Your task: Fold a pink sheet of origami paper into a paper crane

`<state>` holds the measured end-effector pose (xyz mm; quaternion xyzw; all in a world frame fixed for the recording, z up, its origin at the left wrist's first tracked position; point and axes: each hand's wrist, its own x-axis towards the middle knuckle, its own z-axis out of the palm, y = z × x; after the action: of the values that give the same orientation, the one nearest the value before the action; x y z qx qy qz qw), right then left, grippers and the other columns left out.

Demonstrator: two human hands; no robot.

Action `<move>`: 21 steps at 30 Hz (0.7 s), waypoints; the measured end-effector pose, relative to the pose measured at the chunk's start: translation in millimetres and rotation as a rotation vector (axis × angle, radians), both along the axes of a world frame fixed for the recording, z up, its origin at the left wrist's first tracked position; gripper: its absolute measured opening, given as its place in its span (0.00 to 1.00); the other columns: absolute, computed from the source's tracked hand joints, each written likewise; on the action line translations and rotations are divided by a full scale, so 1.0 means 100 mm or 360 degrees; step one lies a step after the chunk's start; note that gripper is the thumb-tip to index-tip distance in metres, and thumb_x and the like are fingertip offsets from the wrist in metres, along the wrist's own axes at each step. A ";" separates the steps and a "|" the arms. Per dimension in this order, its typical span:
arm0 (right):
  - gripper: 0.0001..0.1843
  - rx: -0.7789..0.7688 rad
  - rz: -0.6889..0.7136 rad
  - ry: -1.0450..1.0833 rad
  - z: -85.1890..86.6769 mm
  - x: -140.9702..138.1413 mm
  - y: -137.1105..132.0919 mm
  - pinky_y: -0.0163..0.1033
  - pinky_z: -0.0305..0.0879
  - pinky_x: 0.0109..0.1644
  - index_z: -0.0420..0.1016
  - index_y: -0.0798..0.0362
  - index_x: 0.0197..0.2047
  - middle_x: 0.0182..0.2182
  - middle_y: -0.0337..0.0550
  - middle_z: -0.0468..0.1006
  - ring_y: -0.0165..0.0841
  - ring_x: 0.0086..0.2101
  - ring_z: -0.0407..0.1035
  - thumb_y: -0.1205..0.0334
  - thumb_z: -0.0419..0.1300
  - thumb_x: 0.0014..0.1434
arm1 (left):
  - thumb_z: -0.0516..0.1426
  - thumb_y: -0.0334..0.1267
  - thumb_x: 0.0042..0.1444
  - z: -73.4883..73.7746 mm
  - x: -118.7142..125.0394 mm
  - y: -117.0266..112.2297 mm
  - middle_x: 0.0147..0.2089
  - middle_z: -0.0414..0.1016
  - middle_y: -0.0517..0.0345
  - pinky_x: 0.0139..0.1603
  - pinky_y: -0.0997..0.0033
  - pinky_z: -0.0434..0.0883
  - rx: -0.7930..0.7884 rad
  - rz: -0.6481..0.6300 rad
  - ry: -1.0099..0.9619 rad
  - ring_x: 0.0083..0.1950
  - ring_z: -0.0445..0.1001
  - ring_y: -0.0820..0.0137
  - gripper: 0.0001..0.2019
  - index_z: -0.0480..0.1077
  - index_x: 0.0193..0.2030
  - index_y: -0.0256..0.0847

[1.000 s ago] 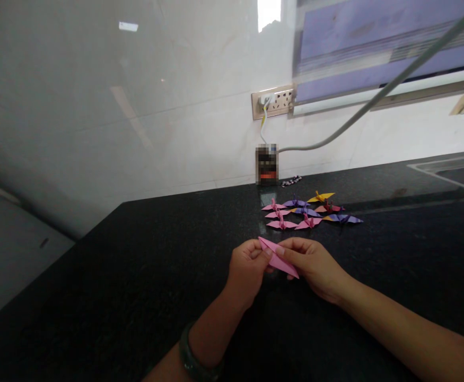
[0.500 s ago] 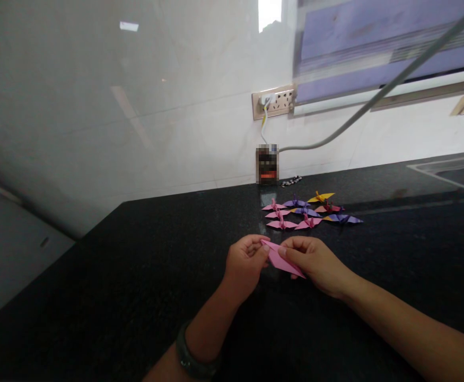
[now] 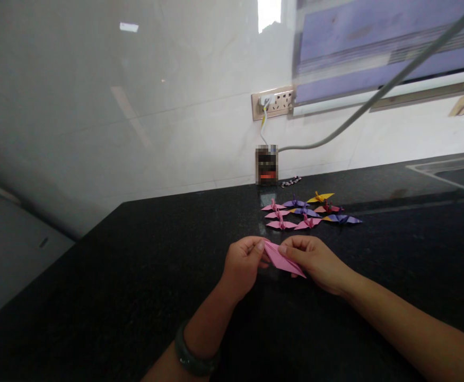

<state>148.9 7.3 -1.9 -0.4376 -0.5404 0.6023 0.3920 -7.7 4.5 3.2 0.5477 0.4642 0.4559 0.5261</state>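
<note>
A pink folded paper piece (image 3: 282,260), long and pointed, is held over the black stone counter (image 3: 136,286). My left hand (image 3: 241,263) pinches its left tip between thumb and fingers. My right hand (image 3: 315,261) grips its middle and right part, with the pointed end sticking out below the fingers. A dark bracelet (image 3: 194,358) sits on my left wrist. Behind the hands lies a cluster of several finished paper cranes (image 3: 307,212) in pink, purple, yellow and red.
A small blurred dark box (image 3: 266,164) stands against the white wall, under a socket strip (image 3: 273,101) with a plugged cable. A grey cable (image 3: 375,98) runs up to the right. A small beaded item (image 3: 291,181) lies beside the box. A sink edge (image 3: 450,170) shows at far right.
The pink paper has tilted flatter and shifted slightly right between my hands. My left hand has moved a little left and re-pinched the tip.
</note>
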 end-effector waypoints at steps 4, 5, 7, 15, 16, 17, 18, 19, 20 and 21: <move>0.13 0.0057 -0.0018 -0.0068 0.00 0.00 0.00 0.30 0.47 0.19 0.66 0.56 0.24 0.16 0.33 0.61 0.22 0.16 0.52 0.54 0.55 0.49 | 0.51 0.42 0.50 -0.01 0.01 0.00 0.28 0.72 0.53 0.27 0.75 0.68 -0.0033 -0.0019 -0.0048 0.28 0.71 0.72 0.13 0.69 0.35 0.34; 0.13 0.0070 -0.0021 -0.0090 0.00 0.00 0.00 0.30 0.46 0.19 0.66 0.56 0.24 0.16 0.33 0.61 0.22 0.16 0.52 0.54 0.55 0.49 | 0.51 0.43 0.51 -0.01 0.01 0.00 0.28 0.72 0.53 0.27 0.75 0.68 -0.0053 -0.0029 -0.0077 0.28 0.71 0.72 0.14 0.68 0.36 0.34; 0.13 0.0097 -0.0018 -0.0141 0.01 0.00 0.00 0.30 0.47 0.19 0.67 0.56 0.24 0.16 0.33 0.62 0.22 0.16 0.52 0.54 0.55 0.49 | 0.49 0.45 0.52 -0.01 0.02 0.00 0.28 0.72 0.53 0.26 0.75 0.68 -0.0103 -0.0054 -0.0121 0.28 0.71 0.72 0.16 0.68 0.35 0.33; 0.10 0.0435 -0.0013 -0.0453 0.06 0.00 -0.01 0.30 0.50 0.22 0.69 0.57 0.24 0.19 0.36 0.65 0.24 0.20 0.56 0.58 0.56 0.48 | 0.58 0.42 0.43 -0.02 0.03 -0.03 0.21 0.70 0.57 0.20 0.79 0.63 -0.0150 -0.0032 -0.0031 0.21 0.67 0.76 0.12 0.66 0.27 0.33; 0.10 0.0437 -0.0011 -0.0450 0.07 0.00 -0.02 0.30 0.51 0.22 0.69 0.57 0.25 0.19 0.37 0.66 0.25 0.21 0.56 0.58 0.56 0.49 | 0.58 0.42 0.43 -0.02 0.04 -0.03 0.21 0.70 0.57 0.19 0.80 0.63 -0.0138 -0.0014 -0.0028 0.20 0.67 0.76 0.11 0.66 0.27 0.33; 0.10 0.0412 0.0003 -0.0422 0.07 0.00 -0.02 0.30 0.52 0.22 0.69 0.56 0.26 0.20 0.37 0.67 0.25 0.21 0.57 0.58 0.55 0.49 | 0.58 0.41 0.43 -0.02 0.04 -0.03 0.20 0.69 0.58 0.19 0.80 0.63 -0.0125 0.0025 -0.0031 0.20 0.67 0.76 0.11 0.67 0.27 0.33; 0.10 0.0369 0.0030 -0.0379 0.07 0.00 -0.02 0.30 0.53 0.22 0.69 0.56 0.27 0.21 0.37 0.67 0.25 0.21 0.58 0.58 0.55 0.49 | 0.58 0.41 0.43 -0.02 0.04 -0.03 0.20 0.69 0.59 0.19 0.80 0.63 -0.0110 0.0080 -0.0042 0.20 0.67 0.77 0.11 0.67 0.27 0.34; 0.09 0.0325 0.0058 -0.0336 0.07 0.00 -0.02 0.29 0.53 0.21 0.69 0.56 0.29 0.22 0.37 0.68 0.25 0.22 0.59 0.57 0.56 0.49 | 0.58 0.41 0.43 -0.01 0.04 -0.02 0.20 0.69 0.59 0.19 0.80 0.64 -0.0096 0.0149 -0.0058 0.20 0.66 0.77 0.11 0.67 0.27 0.34; 0.09 0.0291 0.0086 -0.0305 0.06 0.00 -0.01 0.29 0.54 0.21 0.68 0.56 0.30 0.22 0.37 0.68 0.25 0.21 0.59 0.58 0.56 0.48 | 0.58 0.41 0.43 -0.01 0.04 -0.02 0.20 0.69 0.60 0.20 0.79 0.64 -0.0086 0.0219 -0.0078 0.20 0.67 0.77 0.11 0.67 0.27 0.34; 0.09 0.0270 0.0108 -0.0295 0.05 0.00 -0.01 0.29 0.54 0.21 0.68 0.56 0.31 0.22 0.37 0.68 0.25 0.21 0.59 0.58 0.57 0.47 | 0.58 0.41 0.42 -0.01 0.04 -0.01 0.20 0.69 0.60 0.20 0.79 0.65 -0.0082 0.0284 -0.0101 0.20 0.67 0.77 0.11 0.67 0.27 0.34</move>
<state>149.3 6.6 3.4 -0.4381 -0.6377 0.5244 0.3555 -3.8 3.3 2.0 0.4757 0.5059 0.5059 0.5117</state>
